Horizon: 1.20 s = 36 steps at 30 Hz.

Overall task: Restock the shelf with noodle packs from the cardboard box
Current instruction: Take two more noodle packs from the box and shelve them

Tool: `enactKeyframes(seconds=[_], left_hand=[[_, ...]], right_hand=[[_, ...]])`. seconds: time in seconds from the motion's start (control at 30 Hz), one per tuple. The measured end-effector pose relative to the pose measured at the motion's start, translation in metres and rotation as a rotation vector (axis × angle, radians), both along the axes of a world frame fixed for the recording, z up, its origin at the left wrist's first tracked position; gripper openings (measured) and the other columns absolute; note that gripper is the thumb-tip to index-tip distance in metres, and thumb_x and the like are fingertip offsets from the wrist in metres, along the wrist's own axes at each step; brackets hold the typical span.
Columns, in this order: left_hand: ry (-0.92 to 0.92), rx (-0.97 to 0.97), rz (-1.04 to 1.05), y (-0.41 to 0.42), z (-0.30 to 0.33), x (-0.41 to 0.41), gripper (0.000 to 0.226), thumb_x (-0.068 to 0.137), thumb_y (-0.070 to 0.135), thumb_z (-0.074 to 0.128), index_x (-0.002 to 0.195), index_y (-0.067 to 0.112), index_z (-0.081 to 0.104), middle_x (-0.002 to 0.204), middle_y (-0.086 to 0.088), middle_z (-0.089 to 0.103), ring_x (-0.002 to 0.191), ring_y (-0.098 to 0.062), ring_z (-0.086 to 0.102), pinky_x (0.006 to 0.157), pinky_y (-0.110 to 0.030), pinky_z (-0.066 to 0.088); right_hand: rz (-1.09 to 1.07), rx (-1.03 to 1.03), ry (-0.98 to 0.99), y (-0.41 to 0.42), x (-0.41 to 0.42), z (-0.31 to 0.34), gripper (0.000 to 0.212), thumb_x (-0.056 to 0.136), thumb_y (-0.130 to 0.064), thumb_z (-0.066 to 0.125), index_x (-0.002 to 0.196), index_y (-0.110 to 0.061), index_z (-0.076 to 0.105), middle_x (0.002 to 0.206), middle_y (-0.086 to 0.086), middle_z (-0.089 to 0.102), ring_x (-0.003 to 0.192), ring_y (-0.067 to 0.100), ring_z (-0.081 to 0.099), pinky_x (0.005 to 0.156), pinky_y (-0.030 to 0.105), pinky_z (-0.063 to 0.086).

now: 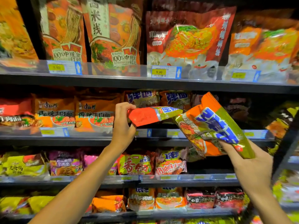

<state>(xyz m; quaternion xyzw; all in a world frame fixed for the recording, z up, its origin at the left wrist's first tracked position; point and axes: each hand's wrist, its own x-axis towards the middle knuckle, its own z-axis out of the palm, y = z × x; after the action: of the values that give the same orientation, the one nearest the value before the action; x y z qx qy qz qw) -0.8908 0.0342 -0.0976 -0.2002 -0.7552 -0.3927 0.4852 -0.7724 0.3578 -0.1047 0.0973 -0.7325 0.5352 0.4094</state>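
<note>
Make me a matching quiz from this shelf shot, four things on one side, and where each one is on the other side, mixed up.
Things:
1. left hand
2. right hand
3. yellow 9.90 price tag
4. pink-purple noodle pack

Places:
A. on the top shelf's front rail
B. under the tilted orange-green noodle pack
C. on the shelf below the hands, left of centre
D. pinching the flat orange-green pack at its end

Pairs: 1-D, 2-B, 3-A, 4-C

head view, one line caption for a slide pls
Left hand and right hand each hold an orange-green noodle pack up to the second shelf.
</note>
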Motion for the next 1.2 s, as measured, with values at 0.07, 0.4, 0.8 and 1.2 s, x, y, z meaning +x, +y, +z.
enactKeyframes(seconds=[0.07, 0.4, 0.8, 1.2], left_hand=[[-0.051, 0.012, 0.017, -0.001, 0.0, -0.006, 0.042, 0.08, -0.007, 0.072, 0.112, 0.011, 0.051, 0.114, -0.004, 0.045, 0.105, 0.0, 0.045, 0.086, -0.024, 0.046], [-0.608, 0.03, 0.259, 0.005, 0.021, -0.033, 0.022, 0.093, 0.015, 0.065, 0.102, 0.005, 0.048, 0.098, -0.006, 0.058, 0.081, -0.016, 0.057, 0.058, -0.023, 0.044], [-0.451, 0.056, 0.404, 0.006, 0.014, -0.024, 0.034, 0.089, 0.007, 0.067, 0.103, 0.015, 0.037, 0.112, -0.009, 0.049, 0.099, -0.026, 0.059, 0.069, -0.029, 0.05], [-0.227, -0.595, 0.256, 0.019, -0.014, 0.002, 0.044, 0.099, 0.045, 0.045, 0.129, 0.018, 0.061, 0.134, 0.004, 0.054, 0.131, -0.019, 0.043, 0.109, -0.038, 0.04]], right_hand=[[0.003, -0.014, 0.007, 0.002, -0.006, -0.002, 0.029, 0.081, -0.014, 0.077, 0.108, -0.005, 0.075, 0.076, -0.038, 0.067, 0.071, -0.017, 0.062, 0.062, 0.001, 0.044], [-0.052, 0.01, 0.059, 0.019, -0.031, 0.007, 0.03, 0.085, -0.01, 0.076, 0.115, -0.012, 0.072, 0.071, -0.045, 0.061, 0.069, -0.021, 0.058, 0.061, -0.001, 0.04], [-0.07, 0.309, 0.24, 0.014, -0.084, 0.01, 0.041, 0.084, -0.006, 0.069, 0.125, -0.011, 0.067, 0.119, -0.007, 0.067, 0.103, -0.007, 0.061, 0.092, 0.001, 0.039], [0.054, 0.674, 0.437, 0.012, -0.128, 0.036, 0.044, 0.088, -0.017, 0.065, 0.131, -0.007, 0.063, 0.13, 0.001, 0.065, 0.118, 0.015, 0.062, 0.103, 0.024, 0.048]])
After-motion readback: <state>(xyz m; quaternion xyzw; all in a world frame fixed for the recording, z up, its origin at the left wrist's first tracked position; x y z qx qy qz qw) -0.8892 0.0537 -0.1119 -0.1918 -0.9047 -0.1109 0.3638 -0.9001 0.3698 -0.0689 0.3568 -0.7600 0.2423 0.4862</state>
